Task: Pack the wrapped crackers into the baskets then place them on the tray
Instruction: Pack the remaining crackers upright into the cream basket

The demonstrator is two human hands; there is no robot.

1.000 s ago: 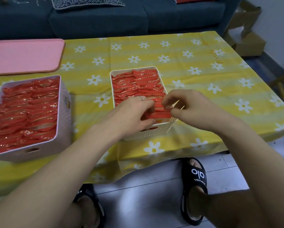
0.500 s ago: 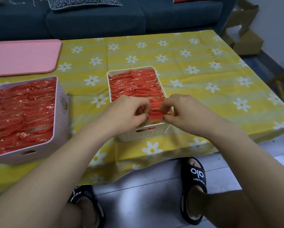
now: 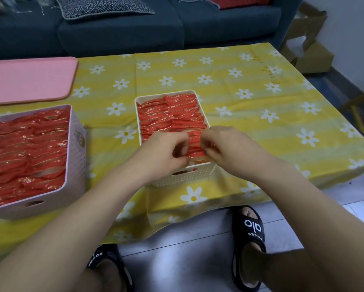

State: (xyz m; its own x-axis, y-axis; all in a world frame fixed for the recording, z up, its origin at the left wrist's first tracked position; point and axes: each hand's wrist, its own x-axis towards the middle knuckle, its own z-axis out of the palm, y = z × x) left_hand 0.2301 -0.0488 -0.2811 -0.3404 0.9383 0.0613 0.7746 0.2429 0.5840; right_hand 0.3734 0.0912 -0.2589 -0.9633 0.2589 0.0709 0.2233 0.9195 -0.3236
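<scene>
Change: since the earlier frame I see both hands drawn closer together over the cream basket's near end.
Pink tray [image 3: 27,79]: far left of desk [image 3: 250,114], bare.
Pink basket [image 3: 71,157]: left, packed with red wrapped crackers [image 3: 29,148].
Cream basket [image 3: 183,175]: centre, nearly full.
Left hand [image 3: 166,150]: fingers curled, pinching a red packet [image 3: 194,142].
Right hand [image 3: 225,146]: pinching the same packet's other end.

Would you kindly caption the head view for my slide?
Both hands, left hand and right hand, tuck red wrapped crackers into the white basket.
</scene>
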